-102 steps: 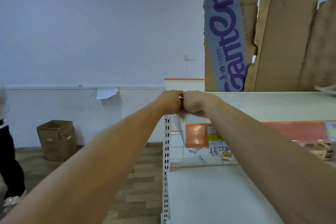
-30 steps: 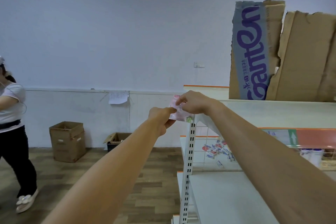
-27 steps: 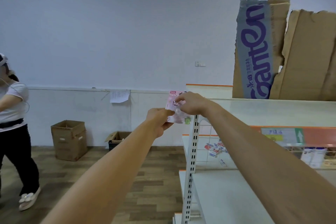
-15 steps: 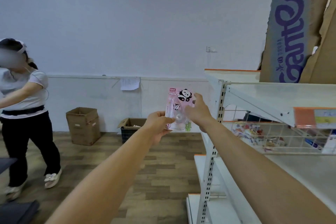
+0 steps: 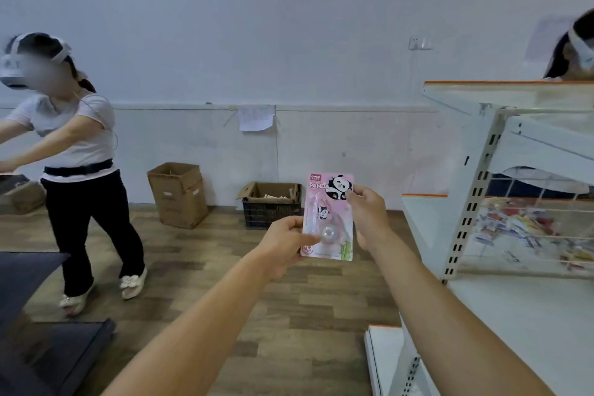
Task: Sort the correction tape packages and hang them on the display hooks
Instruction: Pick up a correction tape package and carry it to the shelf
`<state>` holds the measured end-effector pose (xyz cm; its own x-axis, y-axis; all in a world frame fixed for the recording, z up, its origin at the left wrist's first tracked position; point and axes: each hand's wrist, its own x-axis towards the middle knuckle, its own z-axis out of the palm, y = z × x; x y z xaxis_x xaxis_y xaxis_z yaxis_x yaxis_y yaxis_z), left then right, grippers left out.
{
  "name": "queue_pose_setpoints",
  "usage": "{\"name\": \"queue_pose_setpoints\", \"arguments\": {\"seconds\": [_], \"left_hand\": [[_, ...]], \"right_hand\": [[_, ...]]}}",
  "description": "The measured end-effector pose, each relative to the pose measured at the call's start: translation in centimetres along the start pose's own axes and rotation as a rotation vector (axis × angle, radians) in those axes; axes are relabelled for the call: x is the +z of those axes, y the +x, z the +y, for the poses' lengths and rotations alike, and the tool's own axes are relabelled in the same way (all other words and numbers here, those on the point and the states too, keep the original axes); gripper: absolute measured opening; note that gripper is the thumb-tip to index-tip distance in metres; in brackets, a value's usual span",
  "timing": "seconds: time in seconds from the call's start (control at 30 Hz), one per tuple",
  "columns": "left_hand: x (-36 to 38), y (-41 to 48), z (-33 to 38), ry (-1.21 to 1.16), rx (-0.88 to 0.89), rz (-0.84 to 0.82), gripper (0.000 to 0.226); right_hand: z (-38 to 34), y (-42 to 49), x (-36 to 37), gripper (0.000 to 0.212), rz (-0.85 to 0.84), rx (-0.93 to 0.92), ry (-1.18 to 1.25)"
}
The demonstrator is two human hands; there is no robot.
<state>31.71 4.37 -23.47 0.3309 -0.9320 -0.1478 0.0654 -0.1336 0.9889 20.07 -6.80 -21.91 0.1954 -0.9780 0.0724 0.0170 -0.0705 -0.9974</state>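
"PANDA" in pink letters beside a panda drawing on the pink correction tape package [image 5: 328, 215], small red logo unreadable

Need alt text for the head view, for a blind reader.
A pink panda correction tape package is held upright by the left hand at its lower left edge and the right hand at its upper right. White shelving stands to the right.

One pink package [image 5: 328, 202]; left hand [image 5: 283, 244], right hand [image 5: 369, 218]: two; two other people [image 5: 77, 151] [image 5: 575, 51]; one black crate [image 5: 270, 214].

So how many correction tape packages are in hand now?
1: the pink panda package, pinched between the left hand and right hand. Others could be hidden behind it.
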Motion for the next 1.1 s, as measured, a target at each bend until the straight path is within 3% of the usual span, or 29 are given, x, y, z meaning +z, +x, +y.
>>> {"name": "queue_pose_setpoints", "arguments": {"seconds": [0.13, 0.43, 0.73, 1.1], "left_hand": [[-1.6, 6.6, -1.3, 0.021, -0.014, -0.031, 0.029], [-4.9, 21.2, -2.7, 0.150, -0.102, -0.066, 0.047], [-10.3, 35.0, -3.5, 0.132, -0.121, -0.116, 0.050], [-18.4, 58.9, 0.9, 0.298, -0.094, -0.340, 0.046]], "right_hand": [[2.7, 6.4, 2.3, 0.009, -0.001, 0.080, 0.074], [8.5, 19.8, 6.9, 0.018, -0.005, 0.297, 0.178], [10.4, 31.3, 13.5, 0.019, -0.018, 0.323, 0.233], [11.1, 50.0, 22.4, 0.019, 0.091, 0.331, 0.258]]}}
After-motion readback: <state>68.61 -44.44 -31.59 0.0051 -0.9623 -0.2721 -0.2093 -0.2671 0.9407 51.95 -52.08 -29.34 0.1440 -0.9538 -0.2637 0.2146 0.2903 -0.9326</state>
